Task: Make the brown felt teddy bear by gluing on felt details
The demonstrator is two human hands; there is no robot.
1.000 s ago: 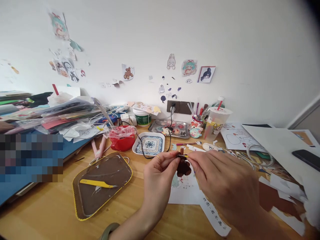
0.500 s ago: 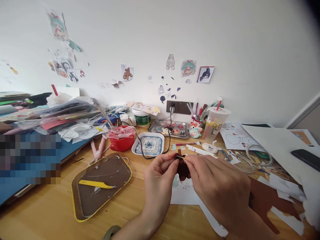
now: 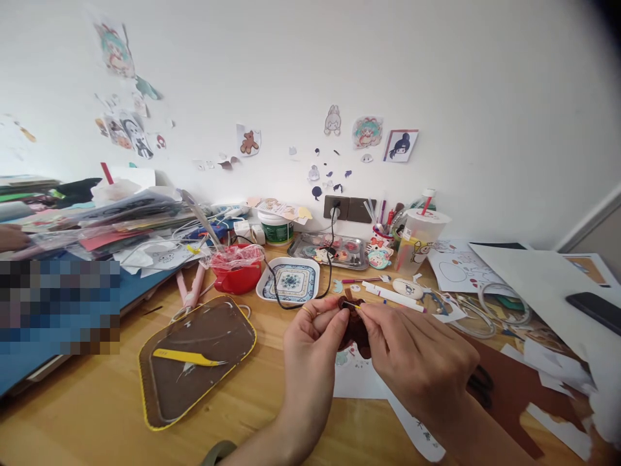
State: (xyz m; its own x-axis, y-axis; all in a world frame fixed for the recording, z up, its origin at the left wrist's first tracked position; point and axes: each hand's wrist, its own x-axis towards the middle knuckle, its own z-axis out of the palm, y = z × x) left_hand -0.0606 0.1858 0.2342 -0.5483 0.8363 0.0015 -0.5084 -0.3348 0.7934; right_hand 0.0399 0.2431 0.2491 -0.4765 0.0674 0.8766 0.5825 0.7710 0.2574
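My left hand (image 3: 315, 343) pinches a small dark brown bear-shaped piece (image 3: 358, 336) by its upper part, thumb and forefinger pressed together. A thin yellowish stick (image 3: 351, 304) comes out from the closed fingertips of my right hand (image 3: 420, 353), and its tip lies against the top of the brown piece. Whether it is a toothpick or some other fine tool cannot be made out. Part of the brown piece is hidden behind my fingers. Below both hands lies a white paper sheet (image 3: 359, 382) with small printed drawings.
To the left, yellow tweezers (image 3: 187, 357) rest on a brown tray (image 3: 213, 323). A red container (image 3: 237, 277), a patterned square dish (image 3: 264, 285) and a metal tray (image 3: 295, 249) stand behind. Right are a drink cup (image 3: 421, 239), a brown sheet (image 3: 524, 388), paper scraps and a phone (image 3: 594, 310).
The brown piece has tilted slightly and sits a little lower. My right hand has shifted a little left, keeping the stick at the piece; my left hand keeps its pinch.
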